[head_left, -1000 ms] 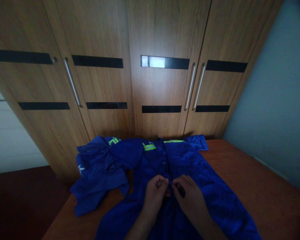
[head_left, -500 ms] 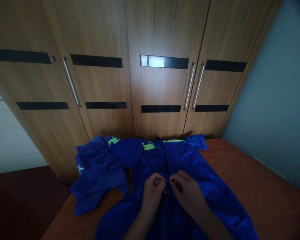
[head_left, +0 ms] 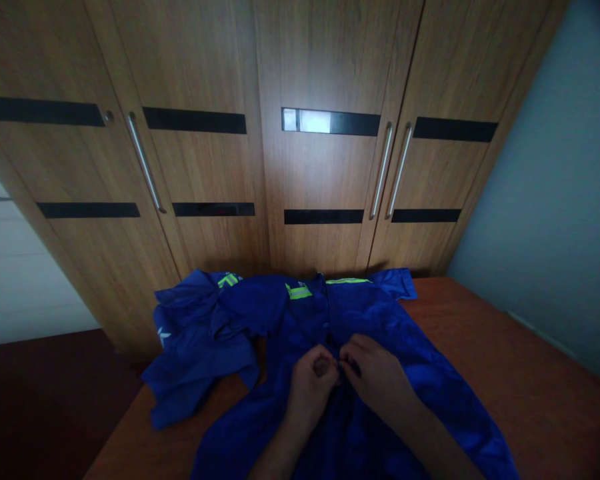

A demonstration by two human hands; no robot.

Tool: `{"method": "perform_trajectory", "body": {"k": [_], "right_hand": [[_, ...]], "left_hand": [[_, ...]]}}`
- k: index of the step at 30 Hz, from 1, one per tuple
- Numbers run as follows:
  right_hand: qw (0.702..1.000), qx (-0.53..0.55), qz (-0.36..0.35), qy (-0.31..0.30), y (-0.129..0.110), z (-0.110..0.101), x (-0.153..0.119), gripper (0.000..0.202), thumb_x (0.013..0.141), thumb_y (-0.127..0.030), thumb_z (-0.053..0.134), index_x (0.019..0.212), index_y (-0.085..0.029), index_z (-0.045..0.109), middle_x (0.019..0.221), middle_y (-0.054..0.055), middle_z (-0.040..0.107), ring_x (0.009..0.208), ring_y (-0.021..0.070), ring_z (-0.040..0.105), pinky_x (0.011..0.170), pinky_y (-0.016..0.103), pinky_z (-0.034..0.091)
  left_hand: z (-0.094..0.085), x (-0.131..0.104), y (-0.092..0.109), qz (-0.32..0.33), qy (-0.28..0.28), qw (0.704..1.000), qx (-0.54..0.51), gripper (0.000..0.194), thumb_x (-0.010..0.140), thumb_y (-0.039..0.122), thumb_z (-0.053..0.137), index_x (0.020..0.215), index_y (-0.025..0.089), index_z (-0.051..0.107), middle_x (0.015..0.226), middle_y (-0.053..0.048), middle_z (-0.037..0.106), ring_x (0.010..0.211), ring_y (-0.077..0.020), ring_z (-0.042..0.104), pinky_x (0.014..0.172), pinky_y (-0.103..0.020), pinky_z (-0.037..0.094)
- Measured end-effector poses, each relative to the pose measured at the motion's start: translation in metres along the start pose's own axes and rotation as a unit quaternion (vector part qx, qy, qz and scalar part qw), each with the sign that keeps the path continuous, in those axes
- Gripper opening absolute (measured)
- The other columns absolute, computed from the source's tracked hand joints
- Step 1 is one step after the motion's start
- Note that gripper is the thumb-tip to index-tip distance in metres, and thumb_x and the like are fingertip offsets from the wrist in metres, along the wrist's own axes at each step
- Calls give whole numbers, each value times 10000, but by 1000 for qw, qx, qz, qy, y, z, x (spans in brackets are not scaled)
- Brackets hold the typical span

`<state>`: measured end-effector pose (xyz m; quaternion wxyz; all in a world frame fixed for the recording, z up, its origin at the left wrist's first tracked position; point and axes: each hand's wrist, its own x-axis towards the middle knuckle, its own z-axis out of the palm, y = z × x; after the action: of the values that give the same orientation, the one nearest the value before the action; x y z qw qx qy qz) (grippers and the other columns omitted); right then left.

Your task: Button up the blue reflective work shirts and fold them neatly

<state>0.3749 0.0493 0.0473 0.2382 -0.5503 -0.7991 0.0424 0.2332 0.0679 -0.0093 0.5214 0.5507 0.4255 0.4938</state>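
Observation:
A dark blue garment with bright yellow-green strips near its top lies spread out in front of me. Over its middle front, my left hand pinches the edge of the cloth between thumb and fingertips. My right hand is closed in a pinch on the same front edge, just right of the left, the fingertips almost touching. Whatever small part sits between the fingertips is hidden. A second blue garment, crumpled, with a white mark, lies at the left beside the first.
The garments rest on a reddish-brown wooden surface. Behind it stands a wooden wardrobe with metal handles and black strips. A pale wall is at the right, and a dark red floor at the lower left.
Both hands have shifted slightly to the right and their fingertips are closer together. The garments lie as before, and the view has moved a little.

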Motion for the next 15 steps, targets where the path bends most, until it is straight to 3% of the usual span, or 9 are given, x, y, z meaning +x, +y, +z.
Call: {"method": "perform_trajectory", "body": {"k": [8, 12, 15], "right_hand": [[997, -28, -58, -45, -6, -10, 1, 170, 831, -104, 480, 773, -219, 591, 826, 4, 588, 800, 147, 566, 669, 237, 386], [999, 35, -7, -6, -5, -6, 1, 153, 839, -138, 486, 771, -225, 592, 787, -14, 577, 757, 134, 556, 662, 236, 378], [985, 156, 58, 31, 1, 5, -1, 132, 837, -201, 503, 745, -216, 596, 729, -19, 565, 680, 129, 538, 638, 238, 386]], "left_hand": [[-4, 2, 4, -20, -6, 1000, -4, 57, 648, 129, 559, 621, 172, 534, 519, 57, 527, 503, -83, 482, 508, -185, 389], [-5, 1, 13, -97, 23, 992, -77, 69, 653, 200, 602, 640, 171, 541, 509, 70, 504, 481, -75, 484, 532, -205, 449], [-3, -1, 19, -108, 26, 987, -112, 104, 664, 229, 632, 670, 168, 548, 527, 71, 506, 492, -67, 481, 543, -199, 453]]}}
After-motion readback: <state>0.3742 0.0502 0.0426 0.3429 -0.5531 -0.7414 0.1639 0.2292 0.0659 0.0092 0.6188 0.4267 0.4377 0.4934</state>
